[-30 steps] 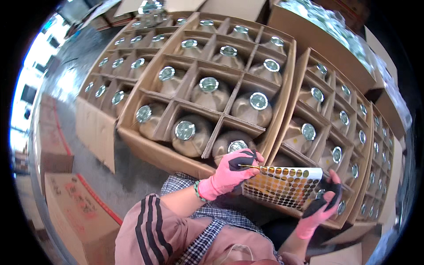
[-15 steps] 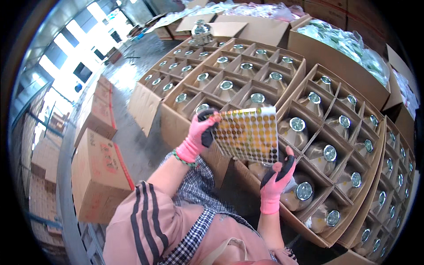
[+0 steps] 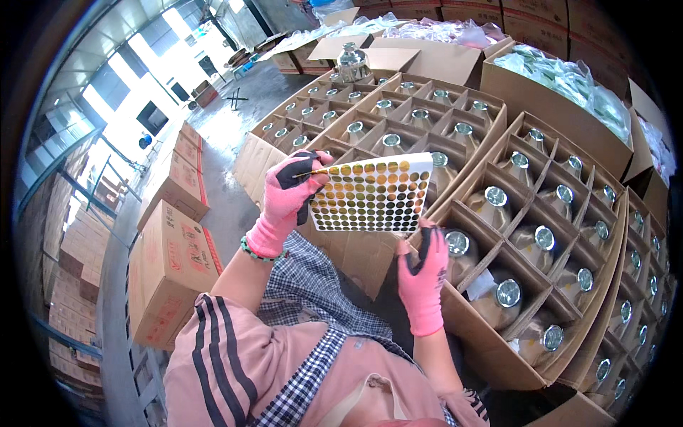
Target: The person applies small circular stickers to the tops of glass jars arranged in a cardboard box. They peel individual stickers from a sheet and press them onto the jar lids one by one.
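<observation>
A white sheet of round gold stickers (image 3: 370,199) is held up in front of me, over the cartons. My left hand (image 3: 284,196), in a pink and black glove, grips its upper left corner. A thin dark strip, too small to name, shows by those fingers. My right hand (image 3: 425,274), gloved alike, is at the sheet's lower right corner with thumb and forefinger apart; whether they touch the sheet is unclear. Beside it stands a divided cardboard carton (image 3: 491,334) of shiny gold-toned bottles, one of them a bottle (image 3: 506,292) with a pale paper piece next to it.
Another divided carton (image 3: 427,96) of bottles stands beyond, with a loose silvery bottle (image 3: 352,64) on top farther back. More bottles fill a carton (image 3: 619,313) at right. An open box (image 3: 562,107) holds plastic-wrapped goods. Closed boxes (image 3: 171,270) line the left side.
The sheet and both hands have shifted left in the view, and the sheet is turned flatter toward me. My right thumb and forefinger are closer together. The view has swung slightly.
</observation>
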